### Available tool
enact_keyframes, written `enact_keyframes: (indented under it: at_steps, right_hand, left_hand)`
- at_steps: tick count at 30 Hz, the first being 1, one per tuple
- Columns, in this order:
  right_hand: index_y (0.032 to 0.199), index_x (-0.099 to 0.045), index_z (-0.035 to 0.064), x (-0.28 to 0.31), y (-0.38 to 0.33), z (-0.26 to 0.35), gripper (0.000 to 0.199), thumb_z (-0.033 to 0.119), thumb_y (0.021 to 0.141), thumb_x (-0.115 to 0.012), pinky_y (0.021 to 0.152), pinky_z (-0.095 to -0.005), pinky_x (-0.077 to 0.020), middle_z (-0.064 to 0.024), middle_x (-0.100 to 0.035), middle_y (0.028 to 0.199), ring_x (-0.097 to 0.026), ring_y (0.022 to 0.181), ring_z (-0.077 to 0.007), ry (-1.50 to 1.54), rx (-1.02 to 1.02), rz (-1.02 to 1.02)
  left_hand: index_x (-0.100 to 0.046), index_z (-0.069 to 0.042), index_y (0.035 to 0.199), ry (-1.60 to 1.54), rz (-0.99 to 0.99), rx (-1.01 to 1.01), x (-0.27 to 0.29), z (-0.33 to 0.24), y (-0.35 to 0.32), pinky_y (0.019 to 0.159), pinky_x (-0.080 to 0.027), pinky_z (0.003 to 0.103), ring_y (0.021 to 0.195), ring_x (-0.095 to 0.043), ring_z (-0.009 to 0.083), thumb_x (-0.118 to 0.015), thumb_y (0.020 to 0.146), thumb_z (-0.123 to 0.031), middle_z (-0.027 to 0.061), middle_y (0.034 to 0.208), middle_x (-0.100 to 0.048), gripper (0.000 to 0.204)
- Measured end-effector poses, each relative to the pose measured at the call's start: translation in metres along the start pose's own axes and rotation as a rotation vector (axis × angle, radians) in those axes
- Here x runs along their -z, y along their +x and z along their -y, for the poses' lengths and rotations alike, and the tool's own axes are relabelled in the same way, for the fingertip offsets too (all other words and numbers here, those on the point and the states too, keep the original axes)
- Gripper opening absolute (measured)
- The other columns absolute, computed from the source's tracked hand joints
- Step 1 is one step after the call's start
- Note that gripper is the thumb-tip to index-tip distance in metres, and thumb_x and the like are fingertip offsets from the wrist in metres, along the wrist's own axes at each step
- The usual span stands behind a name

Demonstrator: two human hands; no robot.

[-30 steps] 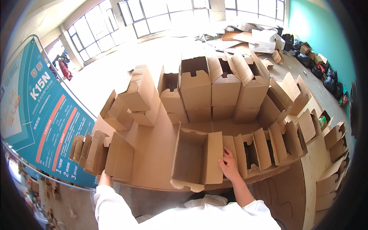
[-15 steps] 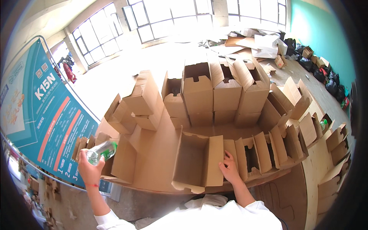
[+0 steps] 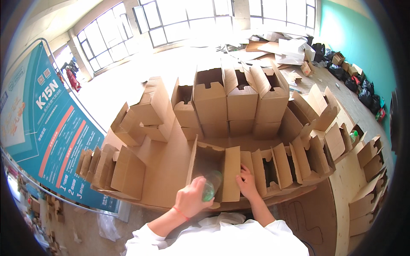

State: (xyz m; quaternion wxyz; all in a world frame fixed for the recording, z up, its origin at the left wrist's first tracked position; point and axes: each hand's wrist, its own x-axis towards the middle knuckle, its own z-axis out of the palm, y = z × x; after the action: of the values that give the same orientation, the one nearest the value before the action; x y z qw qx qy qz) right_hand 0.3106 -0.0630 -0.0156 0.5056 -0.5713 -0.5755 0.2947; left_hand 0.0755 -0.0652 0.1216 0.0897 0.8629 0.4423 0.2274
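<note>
The bottle is clamped in the left hand at an open box. The right hand touches its flap, apparently steadying it; grip unclear.

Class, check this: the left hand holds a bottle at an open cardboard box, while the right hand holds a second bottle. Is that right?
No: the head view shows the right hand at the flap of the open box, holding no second bottle. The left hand does hold a bottle.
</note>
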Motion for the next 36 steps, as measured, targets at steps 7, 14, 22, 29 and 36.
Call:
enact_keyframes:
  at_steps: [7, 14, 22, 29, 36]
  right_hand:
    - [0.103, -0.069, 0.0051, 0.005, -0.001, 0.01, 0.025, 0.017, 0.09, -0.051, 0.111, -0.05, -0.0244, -0.0131, -0.063, 0.119, -0.031, 0.134, -0.0408, -0.008, 0.017, 0.026]
    - [0.103, -0.068, 0.005, 0.002, -0.002, 0.01, 0.024, 0.017, 0.09, -0.052, 0.111, -0.0506, -0.023, -0.0134, -0.063, 0.116, -0.032, 0.132, -0.0423, -0.03, 0.063, 0.044]
    - [0.102, -0.068, 0.0043, 0.003, 0.0, 0.008, 0.025, 0.019, 0.091, -0.052, 0.11, -0.0514, -0.0232, -0.0127, -0.063, 0.113, -0.029, 0.133, -0.0437, -0.022, 0.038, 0.047]
    - [0.101, -0.068, 0.0044, 0.003, -0.001, 0.013, 0.023, 0.017, 0.09, -0.053, 0.11, -0.0518, -0.0234, -0.0127, -0.063, 0.116, -0.031, 0.133, -0.0427, -0.09, 0.043, 0.068]
    - [0.11, -0.067, 0.0071, 0.001, -0.002, 0.012, 0.03, 0.001, 0.082, -0.057, 0.111, -0.0456, -0.0285, -0.0103, -0.061, 0.123, -0.034, 0.134, -0.0375, -0.119, 0.043, 0.036]
  left_hand:
    - [-0.044, -0.001, 0.112, 0.087, 0.089, 0.256, -0.033, -0.008, 0.024, 0.071, -0.054, 0.043, 0.081, -0.066, 0.0364, -0.078, 0.071, -0.032, 0.0234, 0.122, -0.055, 0.062]
    - [-0.053, -0.006, 0.095, 0.128, 0.406, 0.217, -0.024, 0.008, 0.015, 0.067, -0.053, 0.042, 0.079, -0.066, 0.0331, -0.072, 0.079, -0.034, 0.0139, 0.084, -0.066, 0.037]
    - [-0.065, -0.011, 0.102, -0.082, -0.039, -0.082, 0.019, 0.014, -0.012, 0.105, -0.036, 0.043, 0.109, -0.059, 0.026, -0.08, 0.071, -0.028, 0.0069, 0.113, -0.066, 0.038]
    - [-0.067, -0.012, 0.106, 0.091, 0.079, 0.004, 0.019, 0.051, -0.042, 0.116, -0.018, 0.047, 0.133, -0.04, 0.0271, -0.083, 0.067, -0.029, 0.0083, 0.13, -0.056, 0.045]
    - [-0.066, -0.01, 0.107, -0.077, -0.029, 0.06, 0.001, 0.062, -0.047, 0.113, -0.028, 0.047, 0.131, -0.043, 0.0304, -0.08, 0.07, -0.016, 0.0115, 0.129, -0.056, 0.041]
